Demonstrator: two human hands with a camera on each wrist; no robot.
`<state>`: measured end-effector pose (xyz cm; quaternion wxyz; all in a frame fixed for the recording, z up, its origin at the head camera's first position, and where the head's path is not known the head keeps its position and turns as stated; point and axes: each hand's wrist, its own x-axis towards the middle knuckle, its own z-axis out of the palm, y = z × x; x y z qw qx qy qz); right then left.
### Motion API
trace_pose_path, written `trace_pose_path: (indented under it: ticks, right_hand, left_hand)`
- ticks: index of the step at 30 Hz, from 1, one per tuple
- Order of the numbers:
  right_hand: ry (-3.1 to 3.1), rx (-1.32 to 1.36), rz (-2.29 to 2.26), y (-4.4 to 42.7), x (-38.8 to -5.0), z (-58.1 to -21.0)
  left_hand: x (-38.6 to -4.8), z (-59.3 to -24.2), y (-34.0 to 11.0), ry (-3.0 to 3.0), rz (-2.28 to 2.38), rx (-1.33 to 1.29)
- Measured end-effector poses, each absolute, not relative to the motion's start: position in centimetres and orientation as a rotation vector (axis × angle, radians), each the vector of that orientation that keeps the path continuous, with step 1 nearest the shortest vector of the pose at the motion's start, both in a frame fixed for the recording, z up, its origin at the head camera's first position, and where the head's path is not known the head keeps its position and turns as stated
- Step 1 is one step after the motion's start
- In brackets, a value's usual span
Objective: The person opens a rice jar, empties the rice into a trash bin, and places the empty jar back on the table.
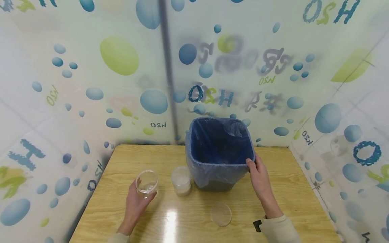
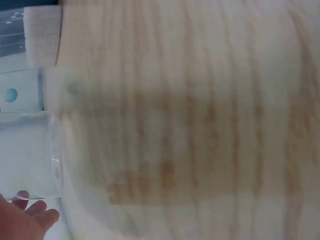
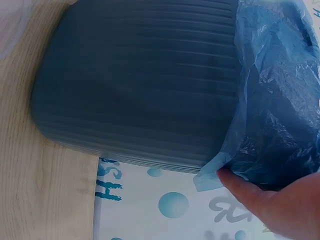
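My left hand [image 1: 136, 203] holds a clear, round, open-topped jar [image 1: 147, 191] at the table's left, thumb and fingers around its side. In the left wrist view, that jar [image 2: 25, 155] shows at the left edge with fingertips just below it. My right hand [image 1: 260, 180] grips the right front corner of a trash can [image 1: 212, 185], thumb over the rim. A blue plastic bag [image 1: 209, 170] lines the can and folds down over its outside. In the right wrist view, the thumb and the bag's edge [image 3: 220, 165] meet at the rim.
Left of the can stands a clear container [image 1: 181, 182] with whitish contents that I cannot identify. A round clear lid [image 1: 221, 214] lies flat on the wooden table [image 1: 273, 202], in front of the can. A patterned curtain [image 1: 121, 94] surrounds the table's back and sides.
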<state>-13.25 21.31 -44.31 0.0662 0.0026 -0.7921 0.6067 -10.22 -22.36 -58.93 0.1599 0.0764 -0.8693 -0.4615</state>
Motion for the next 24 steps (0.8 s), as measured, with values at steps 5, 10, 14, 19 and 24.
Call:
trace_pose_path:
  ticks: [5,10,14,19,24]
  right_hand:
    - [-2.375,-0.001,1.834,21.2,-13.2,-44.5]
    - [-2.371,-0.052,1.806,21.1,-13.1,-44.9]
    - [-2.341,-0.054,1.812,21.1,-13.0,-45.0]
    - [-2.317,-0.058,1.826,21.0,-12.9,-45.1]
    - [-2.322,-0.087,1.829,20.9,-12.9,-45.2]
  left_hand:
    - [-10.1,-59.6,-23.1,-2.53,-1.323,0.239]
    - [-10.0,-59.7,-23.5,-2.554,-1.378,0.265]
    - [-10.0,-59.5,-23.7,-2.603,-1.388,0.305]
    - [-9.7,-59.2,-24.0,-2.618,-1.352,0.312]
    - [-9.1,-58.0,-24.3,-2.548,-1.27,0.298]
